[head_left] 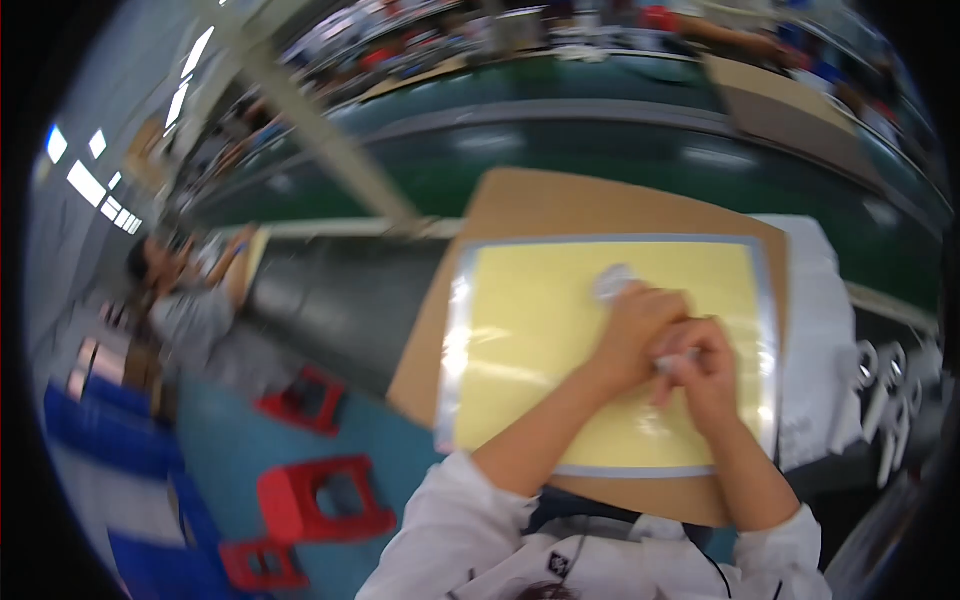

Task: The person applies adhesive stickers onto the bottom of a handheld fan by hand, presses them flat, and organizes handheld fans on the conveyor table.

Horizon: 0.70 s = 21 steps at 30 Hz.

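Note:
My left hand (640, 325) is closed on a small whitish, crumpled-looking thing (613, 283) that sticks out past its fingers; its kind is blurred. Close against it, my right hand (708, 370) is closed too, its fingertips pinched round something small and pale that I cannot make out. Both hands are over a yellow sheet (520, 340) with a silver-grey border and a glossy surface. Under that sheet lies a larger piece of brown cardboard (580, 200), which shows beyond its edges.
White sheeting (815, 330) lies right of the cardboard, beside several scissors-like metal tools (880, 390). A green conveyor belt (600, 145) runs behind. Red stools (325, 500) stand on the floor at left. Another person (200, 320) sits farther left. A slanting post (330, 140) rises beyond the table.

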Each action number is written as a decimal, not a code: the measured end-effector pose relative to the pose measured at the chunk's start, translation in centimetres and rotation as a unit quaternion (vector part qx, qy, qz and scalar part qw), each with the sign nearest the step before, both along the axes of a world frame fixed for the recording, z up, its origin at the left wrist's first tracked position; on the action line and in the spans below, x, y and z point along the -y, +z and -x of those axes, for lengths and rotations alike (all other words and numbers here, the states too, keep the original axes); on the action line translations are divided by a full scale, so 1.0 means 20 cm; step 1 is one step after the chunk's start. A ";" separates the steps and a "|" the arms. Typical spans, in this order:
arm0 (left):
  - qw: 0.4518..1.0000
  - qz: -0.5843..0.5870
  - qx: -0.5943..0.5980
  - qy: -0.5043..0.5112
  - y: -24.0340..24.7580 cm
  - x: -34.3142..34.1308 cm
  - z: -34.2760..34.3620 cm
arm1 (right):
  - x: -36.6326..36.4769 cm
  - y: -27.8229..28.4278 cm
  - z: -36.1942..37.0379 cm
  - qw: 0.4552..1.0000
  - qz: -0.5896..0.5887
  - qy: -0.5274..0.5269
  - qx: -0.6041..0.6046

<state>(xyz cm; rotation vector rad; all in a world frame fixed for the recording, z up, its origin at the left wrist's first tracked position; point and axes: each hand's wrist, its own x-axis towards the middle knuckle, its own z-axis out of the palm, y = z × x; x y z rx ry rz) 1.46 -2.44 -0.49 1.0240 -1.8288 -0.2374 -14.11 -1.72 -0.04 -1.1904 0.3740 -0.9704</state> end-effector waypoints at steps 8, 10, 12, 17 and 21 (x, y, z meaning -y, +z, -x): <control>0.999 -0.021 -0.007 0.030 0.01 -0.03 -0.01 | -0.03 -0.01 -0.06 0.996 0.068 -0.057 0.004; 0.999 -0.008 -0.011 0.034 0.00 -0.03 -0.01 | -0.03 -0.02 -0.06 0.996 0.075 -0.056 -0.001; 0.999 0.006 -0.013 0.036 -0.01 -0.03 -0.01 | -0.03 -0.03 -0.06 0.995 0.082 -0.056 -0.004; 0.999 0.021 -0.037 0.025 -0.01 -0.01 0.00 | -0.01 -0.03 -0.04 0.994 0.095 -0.044 -0.018; 0.999 0.027 -0.034 0.022 -0.01 0.00 0.00 | 0.00 -0.02 -0.03 0.994 0.091 -0.041 -0.033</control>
